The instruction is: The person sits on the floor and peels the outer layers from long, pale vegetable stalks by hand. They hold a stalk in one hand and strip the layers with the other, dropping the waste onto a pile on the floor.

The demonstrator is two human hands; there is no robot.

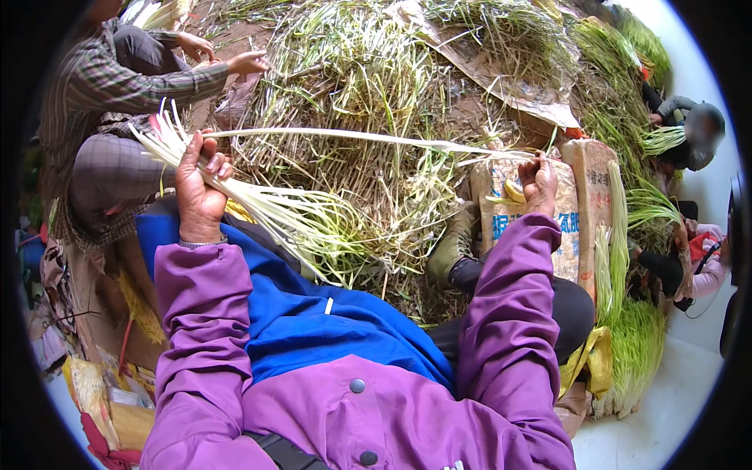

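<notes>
Left hand (pixel 202 186) clamped round bundle (pixel 274 205), tips over near edge of straw (pixel 376 94); right hand (pixel 540 183) pinching far end of stalk (pixel 337 134). Reckon I'm at drawing-out step, stalk stretched between hands; next move calls for light right pinch, imo.

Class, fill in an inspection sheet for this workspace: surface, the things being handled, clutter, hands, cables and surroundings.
Surface: brown ground, largely covered by loose cut stalks and leaves.
Things handled: bundle of pale stalks with green ends; long pale stalk stretched between the hands.
Clutter: printed sack near the right hand; yellow bag at lower right; short pale piece on the blue cloth over the lap.
Hands: left hand closed around the bundle; right hand pinching the stalk's far end.
Cables: nothing seen near the hands.
Surroundings: person in striped sleeves at left; two more people at right, beside green stalks.
</notes>
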